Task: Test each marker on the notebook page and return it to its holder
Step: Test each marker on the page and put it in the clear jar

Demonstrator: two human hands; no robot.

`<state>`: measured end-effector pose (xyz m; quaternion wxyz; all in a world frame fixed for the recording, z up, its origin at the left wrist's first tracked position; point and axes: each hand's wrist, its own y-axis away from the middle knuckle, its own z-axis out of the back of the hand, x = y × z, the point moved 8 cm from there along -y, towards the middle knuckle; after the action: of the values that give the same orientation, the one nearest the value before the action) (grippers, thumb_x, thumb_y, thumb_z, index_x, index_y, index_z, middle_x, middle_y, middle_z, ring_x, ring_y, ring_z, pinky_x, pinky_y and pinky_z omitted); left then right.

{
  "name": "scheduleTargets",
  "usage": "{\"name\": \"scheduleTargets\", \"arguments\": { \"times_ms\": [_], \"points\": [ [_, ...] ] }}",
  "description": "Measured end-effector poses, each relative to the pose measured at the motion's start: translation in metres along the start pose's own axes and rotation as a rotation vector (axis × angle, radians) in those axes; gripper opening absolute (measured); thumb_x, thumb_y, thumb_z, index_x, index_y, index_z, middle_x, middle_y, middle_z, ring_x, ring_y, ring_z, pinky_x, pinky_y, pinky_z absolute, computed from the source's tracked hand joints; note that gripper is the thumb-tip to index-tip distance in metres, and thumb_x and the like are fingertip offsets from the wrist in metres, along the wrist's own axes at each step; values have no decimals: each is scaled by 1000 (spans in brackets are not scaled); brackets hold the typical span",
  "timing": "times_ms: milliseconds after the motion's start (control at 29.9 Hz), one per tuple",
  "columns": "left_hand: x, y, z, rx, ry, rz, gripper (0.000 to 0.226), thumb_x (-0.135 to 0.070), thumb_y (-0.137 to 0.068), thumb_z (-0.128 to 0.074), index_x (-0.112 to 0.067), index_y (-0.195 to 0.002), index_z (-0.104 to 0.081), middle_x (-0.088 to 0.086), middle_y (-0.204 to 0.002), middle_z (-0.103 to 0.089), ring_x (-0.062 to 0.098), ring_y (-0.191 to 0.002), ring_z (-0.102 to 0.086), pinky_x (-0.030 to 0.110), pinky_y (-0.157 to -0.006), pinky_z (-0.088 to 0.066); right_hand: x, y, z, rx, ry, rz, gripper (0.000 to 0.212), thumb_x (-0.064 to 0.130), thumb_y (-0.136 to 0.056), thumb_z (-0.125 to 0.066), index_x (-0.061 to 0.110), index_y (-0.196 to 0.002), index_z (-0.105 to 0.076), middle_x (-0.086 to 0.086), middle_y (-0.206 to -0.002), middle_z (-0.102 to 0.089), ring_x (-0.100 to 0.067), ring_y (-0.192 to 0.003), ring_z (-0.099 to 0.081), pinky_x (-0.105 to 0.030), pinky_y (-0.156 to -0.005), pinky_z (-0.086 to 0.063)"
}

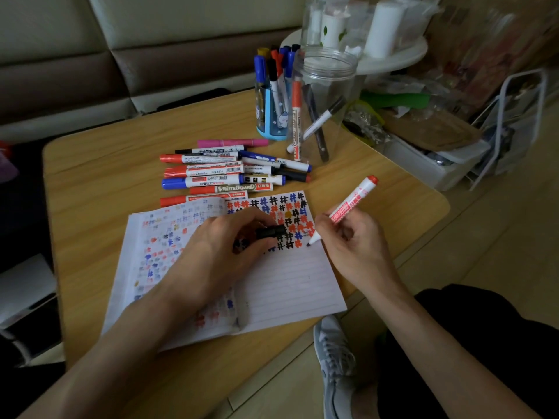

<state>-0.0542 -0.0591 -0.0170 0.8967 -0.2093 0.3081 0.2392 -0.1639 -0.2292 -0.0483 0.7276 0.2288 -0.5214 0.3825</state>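
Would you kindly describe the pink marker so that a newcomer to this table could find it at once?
On the wooden table, beyond the open notebook, lies a pile of markers. The pink marker sits at the pile's far edge, nearest the blue pen holder. It alone is pink all over; the others show red, blue, black and white.
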Motion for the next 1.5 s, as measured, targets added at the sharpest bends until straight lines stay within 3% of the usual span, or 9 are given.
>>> {"name": "scheduleTargets", "arguments": {
  "times_ms": [100, 234, 568, 668, 868, 1102, 1203, 1303, 1503],
  "points": [
    [2, -1, 2, -22, 54, 18, 35, -40, -87, -69, -27, -120, -68, -16, -112, -72, -5, -102, -67, 5, -84, -49, 4, 0, 3, -11, -273, -68, 13, 21, -99, -66, 8, -101, -68, 3, -73, -71, -6, -64, -66, -17, -59, -52],
    [3, -2, 4, -39, 91, 31, 40, -50, -83, -66, -27, -115, -70, -17, -109, -72, -6, -101, -67, 11, -86, -53, 22, 2, -2, 36, -468, -4, 19, 17, -97, -68, 2, -106, -69, -10, -83, -74, -17, -73, -68, -21, -68, -56],
    [3, -4, 3, -51, 117, 24, 31, -43, -90, -66, -26, -116, -69, -13, -100, -73, 6, -93, -70, 33, -79, -57, 31, 7, -14, 132, -454, 84, 22, 15, -92, -74, 0, -108, -72, -8, -88, -75, -19, -74, -67, -24, -67, -55],
    [5, -3, 5, -71, 102, 41, 26, -35, -93, -67, -29, -118, -70, -18, -99, -71, 3, -92, -68, 30, -79, -57, 29, 7, -12, 113, -448, 66, 30, 26, -97, -65, 0, -110, -72, -16, -91, -75, -27, -76, -70, -31, -66, -54],
    [-2, 0, 10, -172, 127, -9, 24, -22, -94, -71, -27, -117, -75, -33, -91, -67, -1, -91, -67, 23, -77, -53, 33, 11, -15, 62, -438, 135, 23, 19, -101, -62, -1, -107, -73, -17, -86, -75, -29, -76, -72, -34, -69, -59],
    [-11, -1, 11, -182, 145, -19, 47, -18, -94, -71, -51, -123, -56, -30, -99, -69, 5, -94, -68, 31, -81, -54, 35, 13, -15, 46, -462, 150, 24, 20, -100, -62, 0, -108, -73, -19, -86, -74, -28, -79, -72, -36, -75, -61],
    [-14, -2, 9, -136, 147, -27, 27, -32, -93, -65, -40, -119, -68, -29, -98, -70, 2, -95, -67, 27, -79, -54, 33, 12, -12, 60, -449, 135, 27, 23, -100, -61, -1, -105, -72, -18, -86, -74, -28, -79, -72, -35, -75, -60],
    [-20, -7, 3, -44, 80, -41, 44, -57, -89, -51, -35, -122, -69, -34, -100, -64, -5, -99, -64, 19, -82, -53, 34, 7, -2, 77, -438, 119, 29, 23, -102, -60, -4, -105, -69, -18, -85, -73, -26, -76, -69, -34, -72, -57],
    [-46, -33, -25, 98, 166, -77, 52, -65, -83, -51, -35, -123, -64, -18, -106, -70, -1, -99, -67, 21, -81, -55, 48, -1, 57, -103, -333, 168, 27, 27, -97, -70, 0, -95, -70, 1, -73, -66, -9, -65, -59, -22, -64, -50]
  ]
}}
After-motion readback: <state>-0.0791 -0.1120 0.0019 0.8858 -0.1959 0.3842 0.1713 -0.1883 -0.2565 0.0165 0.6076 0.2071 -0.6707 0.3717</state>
